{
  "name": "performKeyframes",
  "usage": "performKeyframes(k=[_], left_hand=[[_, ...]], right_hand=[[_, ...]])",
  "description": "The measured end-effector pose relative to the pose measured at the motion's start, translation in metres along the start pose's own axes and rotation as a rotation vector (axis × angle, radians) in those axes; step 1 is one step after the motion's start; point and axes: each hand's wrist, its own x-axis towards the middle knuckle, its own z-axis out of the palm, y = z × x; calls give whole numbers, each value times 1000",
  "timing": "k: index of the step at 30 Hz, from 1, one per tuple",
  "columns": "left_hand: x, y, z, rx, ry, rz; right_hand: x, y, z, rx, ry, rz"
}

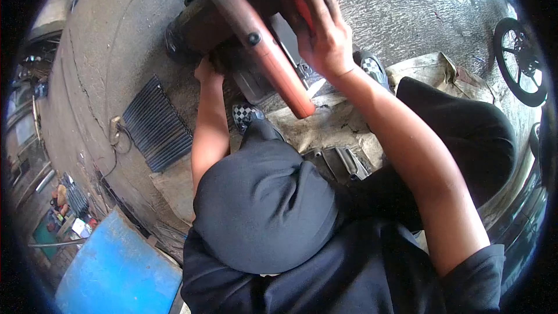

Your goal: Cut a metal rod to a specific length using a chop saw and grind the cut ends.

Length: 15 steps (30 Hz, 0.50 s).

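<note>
A bulky red and dark machine part with a thick red tube [283,79] hangs tilted in front of me; its kind is unclear. My right hand [328,43] is closed on its red right side, with the fingers long against the edge and the thumb hidden. On the left, lower down, my left hand [208,71] is closed on a dark lump at the underside, most of its fingers out of sight. A grey metal box [256,86] shows behind the tube. The tube's rounded end points down toward my knees.
Stained cloth sheeting [430,72] lies under my checkered shoes [247,115]. A metal casing [337,164] sits between my legs. Left are a ribbed dark grate [157,125] and a blue panel [119,267]. A black spoked wheel [520,61] stands at far right. Clutter lines the left edge.
</note>
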Motion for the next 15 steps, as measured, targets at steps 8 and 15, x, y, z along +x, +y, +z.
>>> performKeyframes(k=[8,15], left_hand=[[22,-19,27,-16,-5,210],[51,-3,-9,-119,60,63]], right_hand=[[2,2,-10,185,60,68],[-1,2,-16,202,118,133]])
